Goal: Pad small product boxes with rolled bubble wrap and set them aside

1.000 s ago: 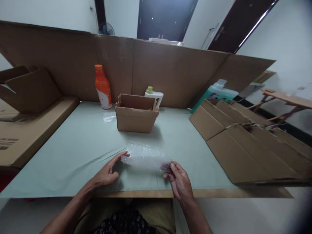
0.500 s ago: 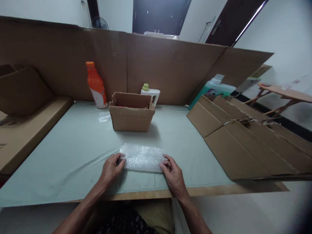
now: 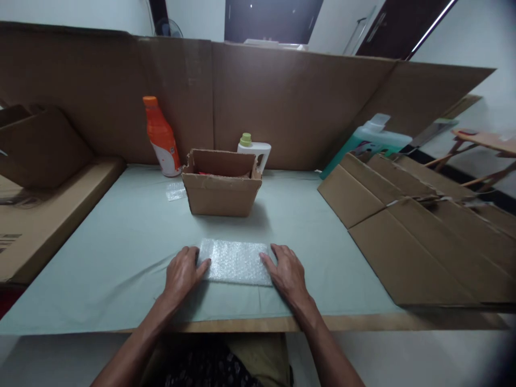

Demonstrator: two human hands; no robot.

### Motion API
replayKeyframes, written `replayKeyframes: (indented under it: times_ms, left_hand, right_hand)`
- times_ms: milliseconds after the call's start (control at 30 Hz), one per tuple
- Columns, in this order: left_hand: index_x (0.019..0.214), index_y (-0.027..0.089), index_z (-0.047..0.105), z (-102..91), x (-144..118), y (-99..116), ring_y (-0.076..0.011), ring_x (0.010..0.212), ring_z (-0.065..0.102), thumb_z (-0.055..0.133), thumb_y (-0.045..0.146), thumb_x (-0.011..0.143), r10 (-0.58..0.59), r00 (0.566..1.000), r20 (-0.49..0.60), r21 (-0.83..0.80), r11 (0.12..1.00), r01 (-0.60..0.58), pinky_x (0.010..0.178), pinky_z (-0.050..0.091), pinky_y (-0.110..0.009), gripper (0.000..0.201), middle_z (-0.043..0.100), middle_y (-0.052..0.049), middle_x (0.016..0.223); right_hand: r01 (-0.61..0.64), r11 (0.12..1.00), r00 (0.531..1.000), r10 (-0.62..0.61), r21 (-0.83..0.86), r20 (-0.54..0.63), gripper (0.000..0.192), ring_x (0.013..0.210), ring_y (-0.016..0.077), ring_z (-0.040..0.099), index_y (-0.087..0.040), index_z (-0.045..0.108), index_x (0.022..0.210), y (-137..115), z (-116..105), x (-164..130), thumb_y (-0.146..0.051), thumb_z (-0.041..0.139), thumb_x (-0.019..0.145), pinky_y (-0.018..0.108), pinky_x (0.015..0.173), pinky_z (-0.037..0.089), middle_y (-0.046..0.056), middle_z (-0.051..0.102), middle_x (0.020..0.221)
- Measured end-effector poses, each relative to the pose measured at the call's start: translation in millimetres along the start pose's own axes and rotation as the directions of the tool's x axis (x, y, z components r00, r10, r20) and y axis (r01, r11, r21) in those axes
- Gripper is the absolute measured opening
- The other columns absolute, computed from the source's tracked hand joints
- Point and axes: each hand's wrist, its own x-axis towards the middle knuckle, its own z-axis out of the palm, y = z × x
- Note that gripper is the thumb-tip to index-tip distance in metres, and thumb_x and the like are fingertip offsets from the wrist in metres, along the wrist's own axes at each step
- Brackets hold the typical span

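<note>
A flat rectangular sheet of clear bubble wrap (image 3: 236,262) is pressed onto the pale green table cover (image 3: 121,252), in front of the small open brown cardboard box (image 3: 221,184). The left hand (image 3: 182,273) and right hand (image 3: 287,271) are laid open, palms down, on its ends (nothing gripped). Flattening appears in hand; an item must next be placed.

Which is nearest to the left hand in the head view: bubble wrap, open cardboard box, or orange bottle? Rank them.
1. bubble wrap: touching the left hand, on its right.
2. open cardboard box: behind, mid-table.
3. orange bottle: farthest, back left by the cardboard wall.

Clear, bumpy plastic bubble wrap (image 3: 236,262) lies on matt cloth (image 3: 121,247) — beside rough cardboard box (image 3: 220,194).
</note>
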Motion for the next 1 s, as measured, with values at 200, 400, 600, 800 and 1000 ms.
replayKeyframes:
  times_ms: [200, 400, 600, 800, 1000]
  left_hand:
    - [0.077, 0.021, 0.054, 2.8, 7, -2, -0.0171, 0.067, 0.055, 0.056, 0.022, 0.076, -0.017, 1.0, 0.007, -0.207, 0.978, 0.018, 0.067, 0.044, -0.03, 0.003, 0.056, 0.001, 0.07]
    - [0.095, 0.018, 0.06, -29.2, -13, 0, -0.0168, 0.073, 0.064, 0.054, 0.031, 0.082, 0.047, 0.997, -0.058, -0.404, 0.912, -0.066, 0.069, 0.052, -0.029, 0.018, 0.065, -0.001, 0.078]
    - [0.096, 0.026, 0.061, -81.3, -54, 35, -0.0249, 0.11, 0.064, 0.059, 0.005, 0.081, 0.551, 0.694, -0.464, -0.056, 0.763, -0.643, 0.094, 0.051, -0.042, 0.026, 0.07, -0.004, 0.103]
    - [0.104, 0.022, 0.061, -31.9, -67, 21, -0.0224, 0.104, 0.067, 0.049, 0.003, 0.088, 0.703, 0.681, -0.205, 0.079, 0.705, -0.705, 0.098, 0.047, -0.046, 0.027, 0.073, -0.006, 0.102]
    - [0.112, 0.017, 0.06, -2.9, -78, 3, -0.023, 0.1, 0.064, 0.05, 0.002, 0.089, 0.671, 0.726, -0.146, -0.03, 0.731, -0.682, 0.092, 0.05, -0.044, 0.029, 0.071, -0.01, 0.105]
  right_hand:
    - [0.029, 0.984, 0.989, -0.054, 0.177, 0.135, 0.006, 0.07, 0.0183, 0.057, -0.022, 0.059, 0.077, -13, 6, 13, -0.027, 0.062, 0.077, 0.029, 0.068, 0.045, 0.001, 0.062, 0.075]
    - [0.054, 0.94, 0.976, -0.121, 0.337, 0.181, 0.027, 0.062, 0.0158, 0.058, -0.021, 0.064, 0.102, -15, -11, 4, -0.022, 0.058, 0.076, 0.025, 0.06, 0.046, -0.002, 0.064, 0.072]
    - [0.283, 0.905, 0.957, -0.29, 0.318, -0.025, 0.024, 0.12, 0.0265, 0.057, -0.023, 0.063, 0.088, -48, 4, 29, -0.009, 0.05, 0.073, 0.044, 0.104, 0.042, 0.008, 0.068, 0.124]
    - [0.331, 0.942, 0.938, -0.335, 0.056, 0.084, 0.053, 0.132, 0.0298, 0.05, -0.02, 0.06, 0.129, -27, 31, 23, -0.008, 0.05, 0.079, 0.052, 0.105, 0.043, 0.014, 0.055, 0.144]
    - [0.52, 0.851, 0.814, -0.521, 0.078, 0.258, 0.072, 0.144, 0.0293, 0.039, -0.026, 0.042, 0.15, -22, -9, -52, -0.01, 0.054, 0.08, 0.051, 0.111, 0.04, 0.012, 0.042, 0.158]
